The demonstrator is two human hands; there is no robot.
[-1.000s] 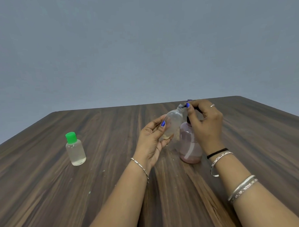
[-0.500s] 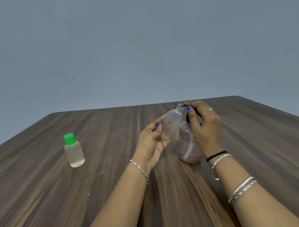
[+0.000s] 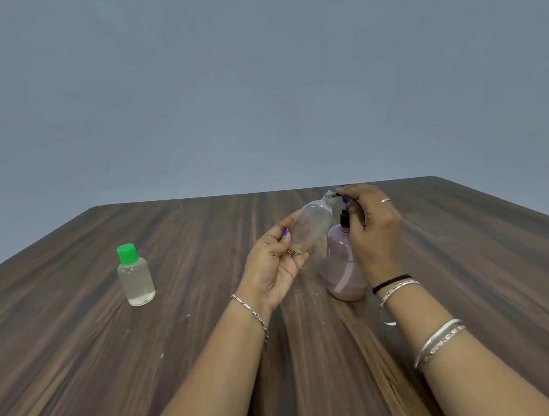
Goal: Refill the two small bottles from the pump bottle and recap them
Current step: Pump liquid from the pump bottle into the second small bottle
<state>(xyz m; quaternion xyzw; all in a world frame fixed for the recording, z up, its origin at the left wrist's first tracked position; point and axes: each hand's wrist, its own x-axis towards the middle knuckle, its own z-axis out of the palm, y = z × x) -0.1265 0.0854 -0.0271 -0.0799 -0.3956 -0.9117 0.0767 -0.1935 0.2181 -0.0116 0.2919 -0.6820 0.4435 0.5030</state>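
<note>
LEFT: left hand [image 3: 274, 264] grips small bottle [image 3: 310, 230], long axis tilted, neck up-right | RIGHT: right hand [image 3: 373, 231] fingers curled on pump bottle [image 3: 345, 267] head, touching neck | capped bottle [image 3: 135, 278] well left on table [image 3: 84, 357].

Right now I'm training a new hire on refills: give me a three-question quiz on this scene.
1. True or false: the green-capped bottle lies on its side.
2. Which hand holds the uncapped small bottle? A) left B) right
3. Fill in: the right hand is on top of the ___ bottle.

Key: 1 false, it stands upright on the wooden table; 2 A, the left hand; 3 pump.
</note>
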